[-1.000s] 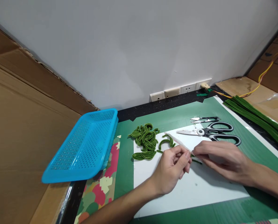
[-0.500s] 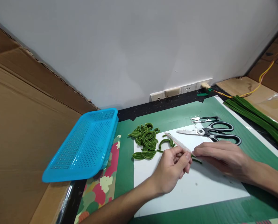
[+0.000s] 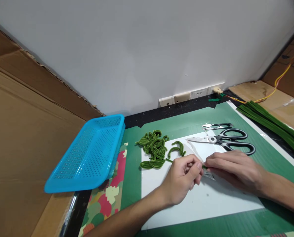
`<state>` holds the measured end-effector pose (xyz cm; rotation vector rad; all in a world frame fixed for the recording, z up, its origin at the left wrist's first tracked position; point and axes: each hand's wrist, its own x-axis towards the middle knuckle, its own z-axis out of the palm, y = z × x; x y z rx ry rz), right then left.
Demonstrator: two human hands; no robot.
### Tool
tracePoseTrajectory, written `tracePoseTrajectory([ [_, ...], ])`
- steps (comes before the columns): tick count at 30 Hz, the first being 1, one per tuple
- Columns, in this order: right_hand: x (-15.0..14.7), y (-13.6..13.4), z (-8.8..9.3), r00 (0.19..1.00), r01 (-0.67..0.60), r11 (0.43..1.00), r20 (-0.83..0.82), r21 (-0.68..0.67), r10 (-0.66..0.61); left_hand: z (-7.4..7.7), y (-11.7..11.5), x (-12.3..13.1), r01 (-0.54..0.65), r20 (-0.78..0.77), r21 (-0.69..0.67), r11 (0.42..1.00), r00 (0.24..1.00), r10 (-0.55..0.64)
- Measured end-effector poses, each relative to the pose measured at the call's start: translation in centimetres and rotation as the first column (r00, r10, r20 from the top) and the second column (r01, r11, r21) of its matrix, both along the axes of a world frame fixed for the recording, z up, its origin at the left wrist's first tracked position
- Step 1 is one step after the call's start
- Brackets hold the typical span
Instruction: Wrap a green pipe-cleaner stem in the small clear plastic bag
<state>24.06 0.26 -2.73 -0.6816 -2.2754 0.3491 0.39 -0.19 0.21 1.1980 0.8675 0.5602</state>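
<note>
My left hand (image 3: 182, 179) and my right hand (image 3: 232, 169) meet over a white sheet (image 3: 201, 200) on a green mat (image 3: 183, 123). Both pinch a short green fuzzy stem piece (image 3: 205, 167) together with a thin clear film strip (image 3: 195, 149) that rises from the fingertips toward the back left. Just left of the hands lies a heap of folded green stem loops (image 3: 154, 148), with two loose curved pieces (image 3: 176, 148) beside it.
Black-handled scissors (image 3: 226, 141) and small snips (image 3: 217, 125) lie behind my right hand. A bundle of long green stems (image 3: 272, 123) runs along the right edge. A blue mesh basket (image 3: 90, 154) stands tilted at the left against cardboard walls. Wall sockets (image 3: 191, 94) sit at the back.
The film strip has swung from lying low and pointing left to standing steeper above my fingertips. My right hand has dropped slightly; my left hand has barely moved.
</note>
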Motion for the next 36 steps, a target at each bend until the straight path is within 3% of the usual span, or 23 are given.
tracePoseTrajectory([
  [7, -0.3, 0.0, 0.4, 0.999, 0.009, 1.0, -0.032, 0.009, -0.009, -0.1, 0.1, 0.1, -0.022, 0.022, -0.007, 1.0, 1.0, 0.023],
  [13, -0.3, -0.1, 0.5, 0.998, -0.038, 0.958, -0.056, -0.285, 0.023, -0.2, 0.0, 0.0, -0.02, 0.039, 0.007, 1.0, 0.999, 0.02],
  [19, -0.2, -0.4, 0.6, 0.996, -0.01, 0.931, -0.091, -0.365, -0.025, -0.3, 0.0, 0.1, -0.033, 0.041, 0.002, 0.999, 0.999, 0.033],
  [24, -0.2, -0.3, 1.4, 0.99, 0.006, 0.931, -0.127, -0.364, -0.056, -0.4, -0.1, 0.0, -0.045, 0.04, 0.002, 0.999, 0.998, 0.044],
  [36, -0.2, -0.2, 1.7, 0.993, -0.085, 0.959, -0.101, -0.271, 0.06, -0.6, -0.1, 0.0, -0.003, 0.02, 0.01, 1.0, 1.0, 0.003],
])
